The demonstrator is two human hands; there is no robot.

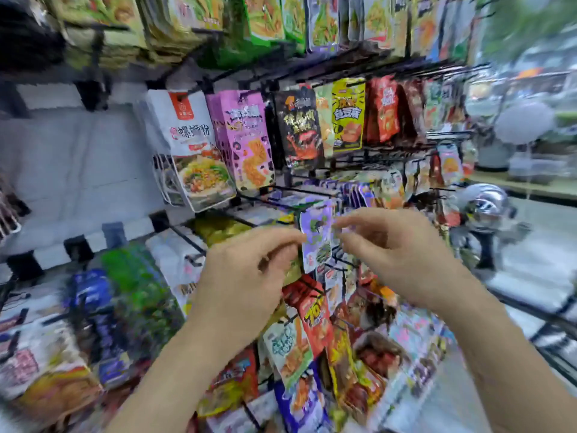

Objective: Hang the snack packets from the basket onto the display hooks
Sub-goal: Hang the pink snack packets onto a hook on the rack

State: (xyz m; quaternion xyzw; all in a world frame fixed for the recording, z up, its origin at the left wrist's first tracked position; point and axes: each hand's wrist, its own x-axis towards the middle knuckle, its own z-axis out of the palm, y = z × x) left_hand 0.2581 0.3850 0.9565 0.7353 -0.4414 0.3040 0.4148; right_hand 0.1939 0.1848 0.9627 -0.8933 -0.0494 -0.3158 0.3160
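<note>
A small purple snack packet (pixel 317 235) hangs upright in front of the display rack, between both hands. My left hand (pixel 246 276) pinches its left edge with curled fingers. My right hand (pixel 396 254) pinches its upper right edge near the top. A black display hook (pixel 290 190) juts out just above and behind the packet, with several similar purple packets (pixel 359 190) hanging to its right. The picture is blurred, so I cannot tell whether the packet's hole is on a hook. No basket is in view.
Rows of hooks carry hanging packets: a white noodle bag (pixel 190 145), a pink one (pixel 243 135), a black one (pixel 301 129), a yellow one (pixel 348 114). Red and mixed packets (pixel 312 310) hang below my hands. A bare hook (pixel 187 242) sticks out at left.
</note>
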